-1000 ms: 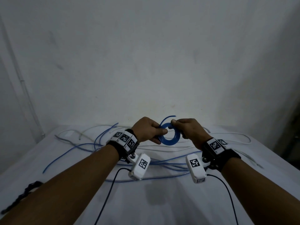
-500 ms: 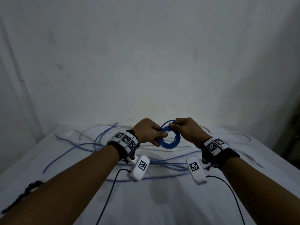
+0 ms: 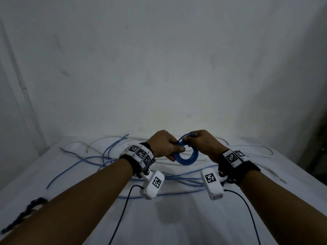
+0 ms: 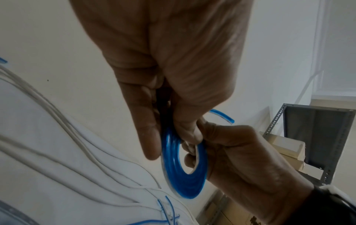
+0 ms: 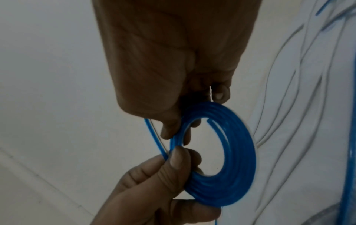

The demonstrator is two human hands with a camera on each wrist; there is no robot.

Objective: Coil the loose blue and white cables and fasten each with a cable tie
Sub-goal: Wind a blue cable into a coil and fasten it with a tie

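The bench [image 3: 169,218], draped in white cloth, carries loose blue cables [image 3: 109,156] and white cables [image 3: 258,149] spread across its far half. Above them the left hand [image 3: 162,145] and right hand [image 3: 205,144] hold a blue coil [image 3: 185,160] upright between them, clear of the cloth. Each hand's fingers [image 5: 173,161] pinch the coil's rim. A short blue cable end [image 4: 221,116] juts from the top.

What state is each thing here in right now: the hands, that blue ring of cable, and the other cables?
Blue coil: wound, held up, untied.
Left hand: pinching coil.
Right hand: pinching coil's top.
Loose blue cables: uncoiled on table.
White cables: uncoiled on table.
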